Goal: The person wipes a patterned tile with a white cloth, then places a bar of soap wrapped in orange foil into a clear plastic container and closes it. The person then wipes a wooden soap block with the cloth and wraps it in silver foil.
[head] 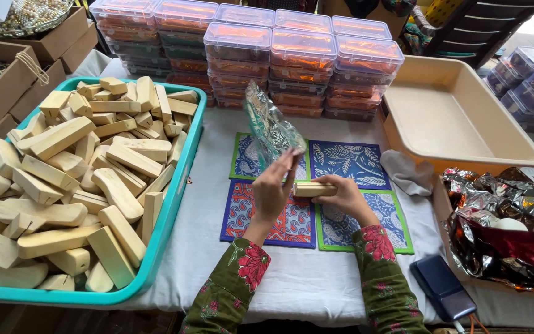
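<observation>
White cloth covers the desk (316,278). At its left edge, a teal tray (174,204) is heaped with wooden blocks (63,179). Near centre, four printed mats (341,162) lie in a square. Above them, the left hand (273,192) pinches the lower edge of a clear patterned pouch (270,127), held upright. The right hand (341,195) is clenched around one small wooden block (314,189), just beside the pouch mouth. Advisable: spread the opening fully and keep the block level with it. Stacked lidded boxes (301,59) line the far edge; a beige tub (458,117) stands right.
</observation>
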